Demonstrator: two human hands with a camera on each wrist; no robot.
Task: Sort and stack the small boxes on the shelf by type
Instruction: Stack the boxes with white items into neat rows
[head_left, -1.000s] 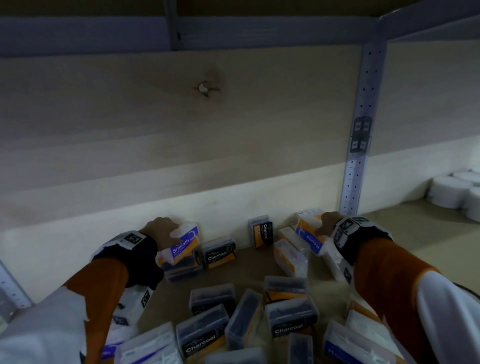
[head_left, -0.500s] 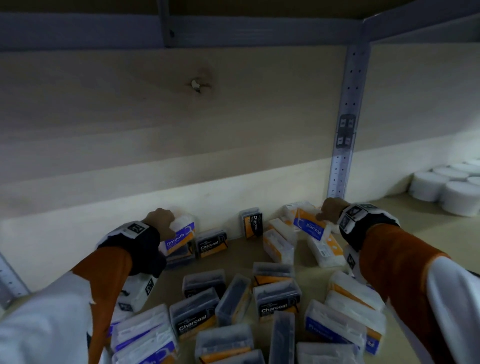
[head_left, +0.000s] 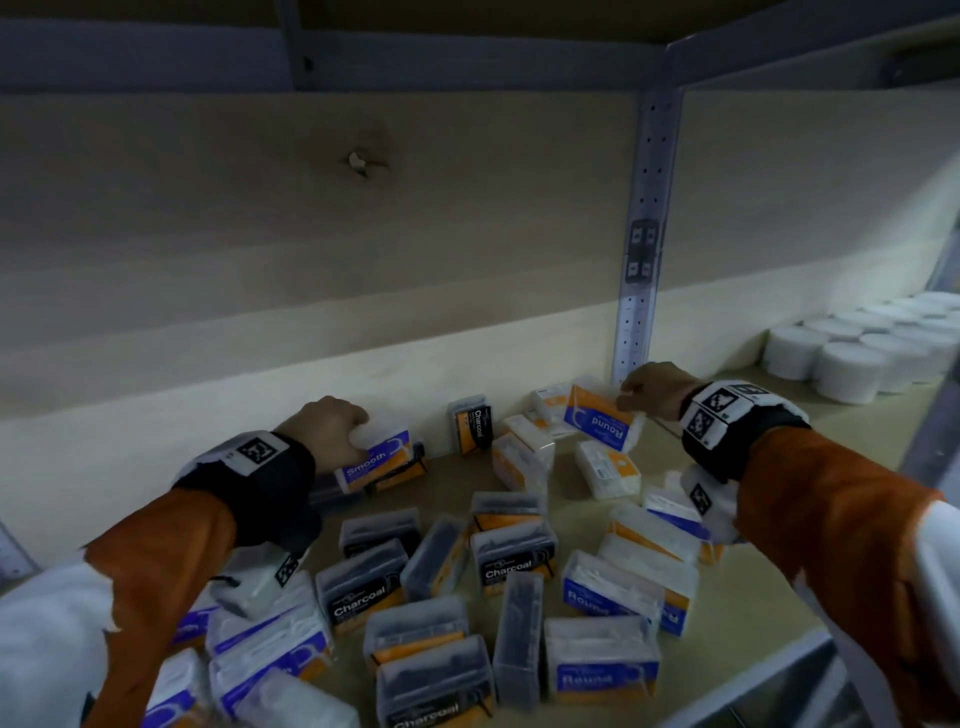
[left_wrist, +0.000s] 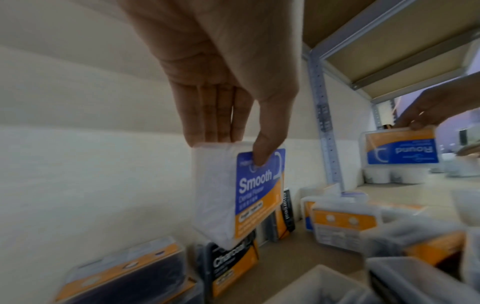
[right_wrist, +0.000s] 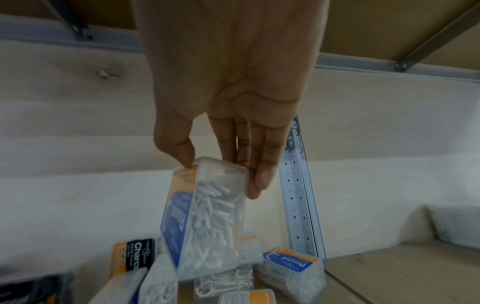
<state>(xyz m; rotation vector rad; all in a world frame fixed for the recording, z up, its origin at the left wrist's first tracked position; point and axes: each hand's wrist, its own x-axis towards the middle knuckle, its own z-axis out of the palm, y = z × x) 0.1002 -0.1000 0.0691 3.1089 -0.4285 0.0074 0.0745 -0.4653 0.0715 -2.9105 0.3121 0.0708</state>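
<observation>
Small dental-floss boxes of three kinds lie scattered on the wooden shelf (head_left: 769, 613): dark Charcoal boxes (head_left: 514, 558), and white Round and Smooth ones. My left hand (head_left: 353, 434) pinches a blue-and-orange Smooth box (head_left: 376, 460) by its top, against the back wall. In the left wrist view this Smooth box (left_wrist: 249, 193) hangs tilted from my left hand (left_wrist: 233, 152), just above a Charcoal box (left_wrist: 231, 265). My right hand (head_left: 631, 397) grips a Round box (head_left: 597, 423) by one end, near the metal upright. The Round box (right_wrist: 207, 218) hangs from my right hand (right_wrist: 221, 174) above other white boxes.
A perforated metal upright (head_left: 643, 234) stands at the back right. Beyond it are several white round containers (head_left: 852, 358). One Charcoal box (head_left: 471, 423) stands upright against the back panel. Loose boxes fill the front and left of the shelf up to its metal edge (head_left: 753, 680).
My right hand has carried the Round box slightly right and up, toward the upright. The left hand stays on the Smooth box by the back wall. My view has shifted.
</observation>
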